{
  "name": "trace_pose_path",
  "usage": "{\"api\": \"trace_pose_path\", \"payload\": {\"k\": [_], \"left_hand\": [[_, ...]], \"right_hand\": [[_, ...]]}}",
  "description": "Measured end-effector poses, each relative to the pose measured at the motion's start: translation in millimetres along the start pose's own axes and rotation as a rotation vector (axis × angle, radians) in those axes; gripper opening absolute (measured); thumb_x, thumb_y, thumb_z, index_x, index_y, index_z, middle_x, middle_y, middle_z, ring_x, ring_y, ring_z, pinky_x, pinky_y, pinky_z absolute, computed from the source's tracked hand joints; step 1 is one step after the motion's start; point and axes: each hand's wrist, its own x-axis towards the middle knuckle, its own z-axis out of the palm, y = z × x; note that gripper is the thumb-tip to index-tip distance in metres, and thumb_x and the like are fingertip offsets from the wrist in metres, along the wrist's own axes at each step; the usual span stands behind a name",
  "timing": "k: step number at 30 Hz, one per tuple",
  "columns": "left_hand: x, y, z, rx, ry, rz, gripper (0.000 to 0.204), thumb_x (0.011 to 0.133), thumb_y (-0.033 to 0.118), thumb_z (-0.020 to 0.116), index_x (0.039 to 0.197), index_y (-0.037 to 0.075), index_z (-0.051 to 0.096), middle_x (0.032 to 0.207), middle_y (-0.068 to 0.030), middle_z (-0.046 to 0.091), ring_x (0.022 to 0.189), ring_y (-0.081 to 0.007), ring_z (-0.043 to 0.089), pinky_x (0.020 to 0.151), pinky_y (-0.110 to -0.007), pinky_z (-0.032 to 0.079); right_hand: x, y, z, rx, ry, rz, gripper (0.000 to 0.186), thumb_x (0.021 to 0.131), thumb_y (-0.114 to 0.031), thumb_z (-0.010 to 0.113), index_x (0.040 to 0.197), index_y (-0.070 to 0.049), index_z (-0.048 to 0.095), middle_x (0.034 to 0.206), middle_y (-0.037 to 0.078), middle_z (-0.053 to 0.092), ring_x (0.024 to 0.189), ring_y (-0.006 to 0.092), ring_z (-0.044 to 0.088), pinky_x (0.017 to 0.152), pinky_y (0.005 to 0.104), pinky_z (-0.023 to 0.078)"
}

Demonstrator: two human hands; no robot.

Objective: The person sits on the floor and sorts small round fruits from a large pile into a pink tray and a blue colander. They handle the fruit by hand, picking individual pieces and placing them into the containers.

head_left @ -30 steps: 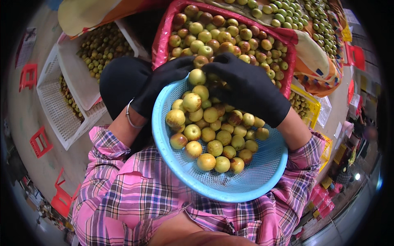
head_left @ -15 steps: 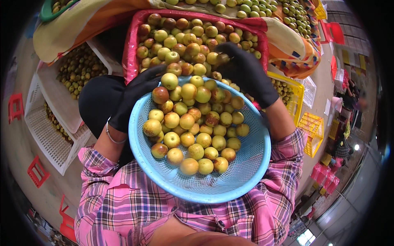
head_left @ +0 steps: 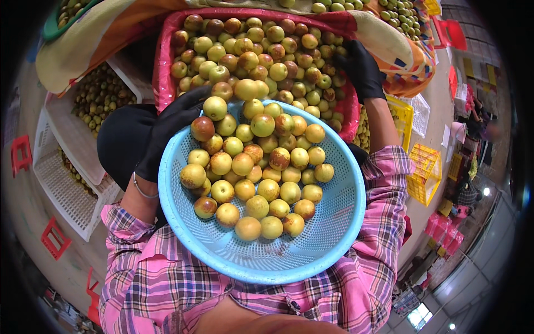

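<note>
A light-blue plastic colander (head_left: 339,234) leans against my lap, its far rim over the near side of a crate lined with red plastic (head_left: 165,72). Round yellow-green and brown jujubes (head_left: 268,190) lie in the colander, and many more jujubes (head_left: 253,44) fill the crate. In a black glove, my left hand (head_left: 175,119) grips the colander's upper left rim, its fingers reaching forward beside the jujubes there. My right hand (head_left: 360,69), also gloved in black, is at the crate's right end, fingers apart over the fruit and partly dark.
Patterned cloth (head_left: 384,39) drapes behind the crate, with green fruit beyond it. To the left stand white crates (head_left: 72,183) with smaller fruit and red stools (head_left: 55,238). Yellow crates (head_left: 425,175) are at the right.
My right hand has moved right and away, from above the crate's middle to its right end. Jujubes have shifted at the colander's far rim. My left hand keeps its place on the rim.
</note>
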Motion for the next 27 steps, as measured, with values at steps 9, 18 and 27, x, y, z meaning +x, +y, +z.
{"api": "trace_pose_path", "payload": {"k": [9,18,27], "left_hand": [[0,-12,-7,0.100,-0.089,0.173,0.030,0.095,0.008,0.050,0.122,0.001,0.061,0.143,-0.0209,0.045,0.134,-0.0319,0.044,0.112,-0.041,0.037],[0,-1,-5,0.162,-0.078,0.158,0.030,0.095,0.009,0.050,0.120,-0.002,0.061,0.141,-0.0213,0.049,0.131,-0.0321,0.048,0.110,-0.041,0.039],[1,3,2,0.168,-0.070,0.177,0.030,0.094,0.009,0.052,0.120,-0.001,0.062,0.140,-0.0217,0.049,0.130,-0.0329,0.049,0.110,-0.042,0.039]], "right_hand": [[4,9,-9,0.149,-0.009,0.129,0.034,0.090,-0.034,0.064,0.114,-0.010,0.069,0.107,0.011,0.070,0.095,0.0257,0.069,0.077,0.0358,0.051],[-21,36,-49,1.224,-0.260,0.448,0.047,0.085,-0.005,0.064,0.132,-0.004,0.056,0.126,0.012,0.059,0.117,0.0252,0.060,0.092,0.0330,0.055],[-44,-13,-28,0.862,-0.093,0.304,0.038,0.086,-0.012,0.072,0.121,-0.006,0.060,0.101,0.005,0.067,0.083,0.0123,0.067,0.058,0.0246,0.052]]}}
